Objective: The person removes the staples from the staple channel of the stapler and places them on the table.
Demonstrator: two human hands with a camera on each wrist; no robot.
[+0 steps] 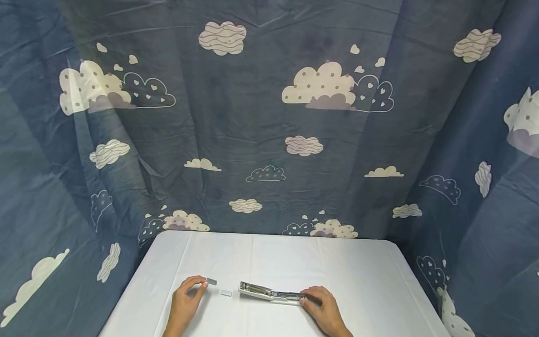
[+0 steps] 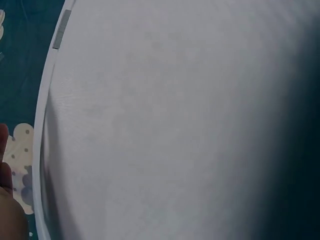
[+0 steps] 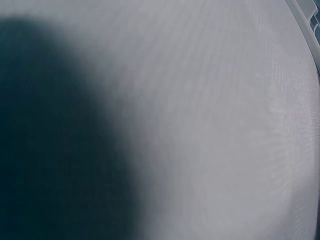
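In the head view my left hand (image 1: 185, 299) pinches a small grey strip of staples (image 1: 211, 281) between thumb and forefinger, above the left part of the table. Just right of it, a second strip of staples (image 1: 226, 293) lies on the white surface. A white stapler (image 1: 257, 291), opened out wide, stretches from near that strip to my right hand (image 1: 323, 310). My right fingers and thumb grip its right end. At the left edge of the left wrist view part of my left hand (image 2: 11, 210) shows, with a staple strip (image 2: 61, 30) higher up.
The white table (image 1: 362, 276) has rounded far corners. Dark blue curtains (image 1: 252, 121) printed with clouds hang behind it and along both sides. A dark blur covers much of the right wrist view, with a sliver of the stapler (image 3: 306, 11) at its top right.
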